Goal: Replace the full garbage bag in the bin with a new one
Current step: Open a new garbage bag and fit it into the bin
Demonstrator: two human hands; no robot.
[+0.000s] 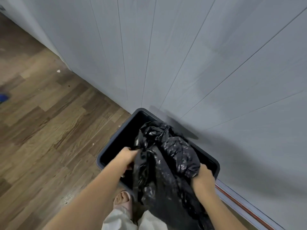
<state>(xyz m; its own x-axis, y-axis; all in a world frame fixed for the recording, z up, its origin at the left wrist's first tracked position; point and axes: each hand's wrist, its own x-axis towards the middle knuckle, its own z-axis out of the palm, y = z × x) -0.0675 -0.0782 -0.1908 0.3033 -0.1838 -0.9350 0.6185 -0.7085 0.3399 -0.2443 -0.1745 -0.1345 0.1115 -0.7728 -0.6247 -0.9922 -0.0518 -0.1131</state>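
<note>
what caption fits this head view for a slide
Both hands, left hand and right hand, grip a crumpled black garbage bag over an open dark bin beside the wall.
</note>
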